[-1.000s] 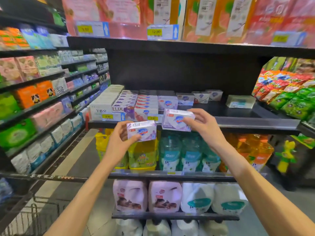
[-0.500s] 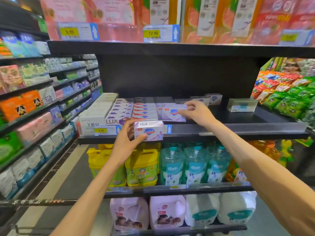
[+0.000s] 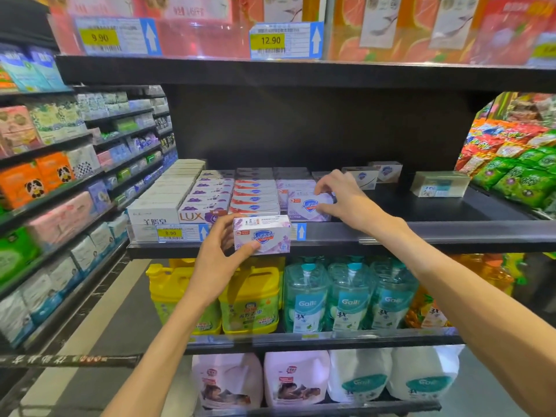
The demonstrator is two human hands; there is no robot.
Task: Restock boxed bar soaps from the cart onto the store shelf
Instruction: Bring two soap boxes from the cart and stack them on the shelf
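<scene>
Fingers (image 3: 240, 251) of left hand (image 3: 215, 266) grip a lavender soap box (image 3: 262, 234) by its short end, thumb below, other fingers on top and behind; box held in the air just in front of the shelf (image 3: 421, 233) lip, label facing me. Right hand (image 3: 346, 203) is on the shelf, its fingers pinching a second lavender box (image 3: 307, 207) at its right end; that box appears to sit on the shelf at the front of its row, touching the box behind.

Handling, as judged: thin carton over a hard bar, so light, stiff enough to pinch. Corners would crush under hard squeeze. Glossy print, possibly a bit slick. Best hold: the two short ends or top and bottom faces, not the flaps.

Shelf contents, left to right: white boxes, purple LUX boxes (image 3: 204, 210), red-and-white boxes (image 3: 254, 195), then the lavender row. To the right a few lone boxes at the back, rest bare. Lower shelf holds yellow jugs (image 3: 249, 299) and clear refill pouches (image 3: 349, 299). Cart handle (image 3: 69, 360) at lower left; its contents not in view.
</scene>
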